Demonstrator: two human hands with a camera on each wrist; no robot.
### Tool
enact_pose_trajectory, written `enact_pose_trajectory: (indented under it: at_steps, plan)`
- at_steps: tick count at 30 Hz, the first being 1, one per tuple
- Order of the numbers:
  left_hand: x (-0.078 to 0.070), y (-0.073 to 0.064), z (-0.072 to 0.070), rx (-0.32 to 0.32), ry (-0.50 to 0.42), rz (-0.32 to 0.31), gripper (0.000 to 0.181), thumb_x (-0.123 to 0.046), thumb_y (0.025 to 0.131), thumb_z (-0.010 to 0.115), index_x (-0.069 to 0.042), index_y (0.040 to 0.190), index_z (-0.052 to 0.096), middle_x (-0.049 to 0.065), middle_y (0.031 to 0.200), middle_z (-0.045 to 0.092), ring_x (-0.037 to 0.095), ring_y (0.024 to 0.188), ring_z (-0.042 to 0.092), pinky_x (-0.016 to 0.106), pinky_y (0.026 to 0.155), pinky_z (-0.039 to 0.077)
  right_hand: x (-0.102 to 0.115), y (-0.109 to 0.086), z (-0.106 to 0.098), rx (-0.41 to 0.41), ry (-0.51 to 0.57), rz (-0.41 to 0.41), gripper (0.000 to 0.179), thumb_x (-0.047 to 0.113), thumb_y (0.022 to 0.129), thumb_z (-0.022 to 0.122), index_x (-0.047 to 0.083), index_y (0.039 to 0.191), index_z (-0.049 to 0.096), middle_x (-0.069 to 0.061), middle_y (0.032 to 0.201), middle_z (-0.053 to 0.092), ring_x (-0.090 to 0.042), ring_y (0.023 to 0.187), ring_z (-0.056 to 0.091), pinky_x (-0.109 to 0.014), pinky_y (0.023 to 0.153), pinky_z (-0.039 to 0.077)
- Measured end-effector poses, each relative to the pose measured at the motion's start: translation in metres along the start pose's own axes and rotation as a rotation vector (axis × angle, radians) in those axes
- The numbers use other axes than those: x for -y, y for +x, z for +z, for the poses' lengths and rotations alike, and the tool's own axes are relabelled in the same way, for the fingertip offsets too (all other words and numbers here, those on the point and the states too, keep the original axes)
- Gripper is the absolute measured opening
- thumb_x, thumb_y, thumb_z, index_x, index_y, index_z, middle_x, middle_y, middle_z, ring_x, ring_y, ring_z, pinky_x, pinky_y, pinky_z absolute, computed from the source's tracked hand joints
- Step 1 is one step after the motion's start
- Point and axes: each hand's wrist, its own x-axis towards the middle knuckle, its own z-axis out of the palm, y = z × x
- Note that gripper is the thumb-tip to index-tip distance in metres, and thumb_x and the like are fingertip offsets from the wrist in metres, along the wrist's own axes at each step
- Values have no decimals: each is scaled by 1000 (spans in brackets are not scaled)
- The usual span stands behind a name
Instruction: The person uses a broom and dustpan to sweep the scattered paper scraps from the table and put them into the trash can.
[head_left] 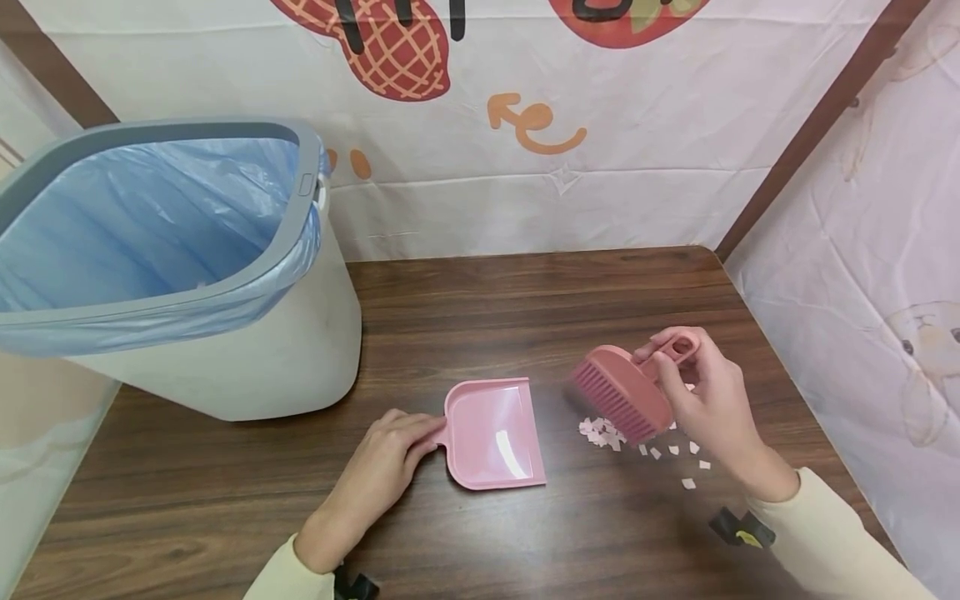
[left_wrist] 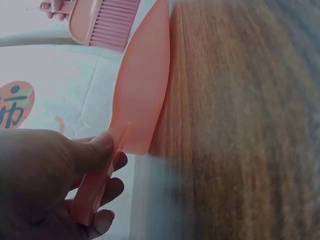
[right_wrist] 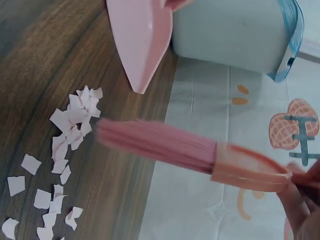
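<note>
My left hand (head_left: 382, 454) grips the handle of a pink dustpan (head_left: 495, 429), which lies on the table with its straight edge facing right. In the left wrist view the thumb and fingers wrap the dustpan's handle (left_wrist: 97, 185). My right hand (head_left: 712, 408) holds a pink brush (head_left: 626, 387) by its short handle, with the bristles (right_wrist: 155, 142) raised above the table. Small pale paper scraps (right_wrist: 75, 117) lie beneath and around the brush, some heaped near the dustpan, others scattered to the right. Part of them is hidden behind the brush and right hand in the head view.
A pale trash bin (head_left: 300, 350) with a grey rim and a blue liner bag (head_left: 187, 217) stands at the table's left. A printed white cloth (head_left: 637, 150) hangs behind the brown wood-grain table (head_left: 465, 317). Another cloth (head_left: 847, 208) covers the right side.
</note>
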Motion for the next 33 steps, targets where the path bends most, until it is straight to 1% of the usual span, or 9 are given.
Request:
enact_pose_trajectory:
  at_steps: [4,6,10,13,15,20,24,28,33]
  plan:
    - [1,0,1,-2,-2,-3,26,-7,90,77,-7,117,76,0,111,75,16,97,63,38,88,52,3,-7,1,-64,-103,-10,24,-15,90,62,-7,112,57,-11,93,73,10,82,62,-7,68,48]
    - [1,0,1,-2,-3,-5,27,-7,90,77,-7,117,76,0,111,75,16,98,63,38,88,52,4,-10,1,-84,-197,-27,24,-12,89,62,-6,111,57,-10,93,74,7,80,62,-8,67,48]
    - [0,0,0,-1,-5,-4,27,-6,90,77,-8,117,76,-1,111,75,15,97,62,38,88,52,6,-17,6,-117,-391,-80,23,-7,87,64,-4,109,57,-9,88,73,-8,66,64,-24,55,52]
    - [1,0,0,-1,-4,-1,27,-6,90,77,-8,117,76,-1,111,75,15,97,62,38,88,52,8,-23,12,-133,-463,-101,22,-4,87,64,-4,108,57,-13,83,70,-19,56,60,-40,47,49]
    - [1,0,0,1,-6,-2,27,-6,90,77,-8,117,76,-1,111,75,16,98,62,38,88,52,8,-26,15,-135,-484,-89,20,-4,88,64,-4,106,56,-15,80,68,-21,52,55,-43,45,46]
    - [1,0,0,8,-11,-13,28,-6,90,77,-8,117,76,-1,112,75,16,98,62,38,89,52,7,-32,21,-102,-497,-52,17,-4,90,62,-4,105,55,-17,77,65,-28,54,58,-49,46,47]
    - [1,-1,0,11,-14,-18,28,-6,90,77,-8,118,76,-1,112,75,16,99,63,38,89,52,4,-35,25,-91,-491,-79,16,-2,90,61,-4,105,56,-19,79,66,-32,59,63,-52,51,50]
    - [2,-1,0,12,-13,-19,29,-6,89,77,-8,118,76,-1,113,75,15,99,62,37,88,52,2,-37,28,-86,-507,-95,17,-2,88,62,-3,104,56,-20,76,65,-35,58,63,-52,49,50]
    - [2,-1,0,12,-9,-23,29,-7,90,77,-9,119,76,-2,113,75,14,99,62,37,88,52,1,-37,32,-58,-494,-112,20,0,87,66,-3,104,55,-15,70,62,-32,53,61,-50,47,49]
